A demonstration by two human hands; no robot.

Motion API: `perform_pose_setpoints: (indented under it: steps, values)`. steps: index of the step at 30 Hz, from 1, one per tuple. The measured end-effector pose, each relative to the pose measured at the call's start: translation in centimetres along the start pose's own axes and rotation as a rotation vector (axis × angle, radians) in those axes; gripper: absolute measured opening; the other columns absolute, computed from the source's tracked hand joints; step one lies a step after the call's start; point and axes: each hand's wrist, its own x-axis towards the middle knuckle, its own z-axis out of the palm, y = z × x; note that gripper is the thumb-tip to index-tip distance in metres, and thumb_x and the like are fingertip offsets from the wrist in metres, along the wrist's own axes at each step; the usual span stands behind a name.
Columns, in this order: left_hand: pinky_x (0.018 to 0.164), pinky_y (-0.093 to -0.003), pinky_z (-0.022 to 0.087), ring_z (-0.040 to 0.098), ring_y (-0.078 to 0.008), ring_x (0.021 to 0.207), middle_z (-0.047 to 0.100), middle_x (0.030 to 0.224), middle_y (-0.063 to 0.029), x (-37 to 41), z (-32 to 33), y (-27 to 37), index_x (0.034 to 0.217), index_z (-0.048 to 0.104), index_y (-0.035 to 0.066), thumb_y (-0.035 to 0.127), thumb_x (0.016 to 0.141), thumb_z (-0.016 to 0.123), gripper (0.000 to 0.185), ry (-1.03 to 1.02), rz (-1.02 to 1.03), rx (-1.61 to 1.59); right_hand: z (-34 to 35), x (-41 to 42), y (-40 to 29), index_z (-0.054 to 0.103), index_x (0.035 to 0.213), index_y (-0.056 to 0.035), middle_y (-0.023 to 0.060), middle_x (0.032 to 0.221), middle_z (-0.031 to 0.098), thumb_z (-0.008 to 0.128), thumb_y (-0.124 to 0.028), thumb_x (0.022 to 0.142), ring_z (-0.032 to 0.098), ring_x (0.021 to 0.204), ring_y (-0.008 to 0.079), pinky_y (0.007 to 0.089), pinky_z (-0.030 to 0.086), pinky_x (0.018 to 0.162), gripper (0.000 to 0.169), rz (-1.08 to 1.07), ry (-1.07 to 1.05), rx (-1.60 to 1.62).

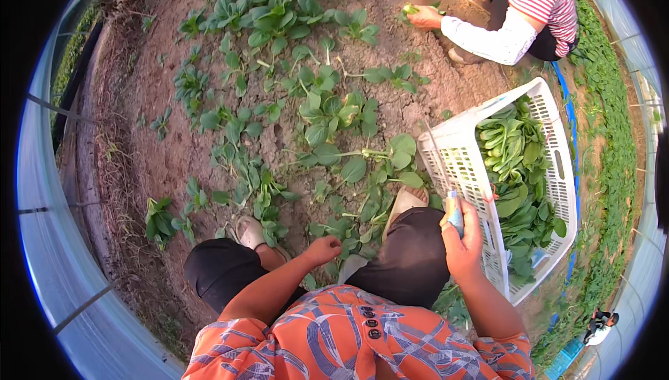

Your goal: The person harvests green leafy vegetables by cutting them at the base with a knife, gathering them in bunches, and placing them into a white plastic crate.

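Observation:
My right hand (pixel 463 241) grips the light blue handle (pixel 454 215) of a long thin tool, probably a knife, whose narrow blade (pixel 438 155) points up across the side of a white plastic crate (pixel 502 254). Leafy greens (pixel 517 155) with pale stems lie in the crate, which stands tilted to my right. My left hand (pixel 324 249) hangs over the plants by my knees, its fingers curled; whether it holds anything cannot be told. Below and around it, low leafy green plants (pixel 266 192) and loose leaves cover parts of the brown soil.
A co-worker in a striped shirt (pixel 538 3) crouches at the upper right, a hand (pixel 426 16) on some greens. A blue hose (pixel 567 97) runs behind the crate. Plastic sheeting (pixel 47 254) curves along both sides. Another person (pixel 600 327) is near a blue crate (pixel 564 359) at the lower right.

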Motion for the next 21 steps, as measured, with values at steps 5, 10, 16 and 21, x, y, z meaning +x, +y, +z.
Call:
perform_pose_setpoints:
  steps: [5, 10, 16, 21]
  values:
    - [0.075, -0.0419, 0.047, 0.059, -0.0366, 0.082, 0.063, 0.085, -0.0183, 3.3, 5.6, -9.0, 0.088, 0.061, 0.004, 0.027, 0.072, 0.054, 0.029, -0.204, -0.11, 0.083, 1.1, 1.7, -3.1, 0.042, 0.119, 0.004, 0.005, 0.084, 0.051, 0.051, -0.003, 0.077, 0.048, 0.073, 0.0099, 0.0239, 0.042, 0.07, 0.043, 0.231, -0.034, -0.333]
    - [0.084, -0.04, 0.044, 0.054, -0.0364, 0.097, 0.057, 0.103, -0.0197, 1.4, 11.9, -11.5, 0.104, 0.058, 0.002, 0.03, 0.07, 0.061, 0.044, -0.103, -0.28, -0.203, 3.9, 5.2, -3.8, 0.042, 0.119, 0.003, 0.0051, 0.083, 0.051, 0.055, -0.008, 0.078, 0.048, 0.073, 0.0121, 0.025, 0.04, 0.071, 0.045, 0.44, -0.256, -0.602]
    - [0.097, -0.0433, 0.035, 0.042, -0.0399, 0.114, 0.046, 0.12, -0.0249, 2.7, 13.8, -10.0, 0.123, 0.042, -0.001, 0.038, 0.066, 0.066, 0.073, -0.155, -0.476, -0.297, 5.1, 7.1, -5.2, 0.043, 0.119, 0.0031, 0.0065, 0.085, 0.05, 0.052, -0.007, 0.078, 0.049, 0.075, 0.0138, 0.0265, 0.04, 0.072, 0.043, 0.503, -0.47, -0.862]
    - [0.102, -0.046, 0.029, 0.027, -0.0402, 0.126, 0.033, 0.135, -0.0212, 1.9, 13.2, -9.3, 0.126, 0.033, 0.0, 0.055, 0.058, 0.072, 0.096, -0.16, -0.804, -0.405, 4.1, 6.0, -5.5, 0.043, 0.118, 0.0055, 0.0148, 0.099, 0.053, 0.054, -0.014, 0.079, 0.052, 0.089, 0.0242, 0.0348, 0.04, 0.083, 0.045, 0.446, -0.555, -0.944]
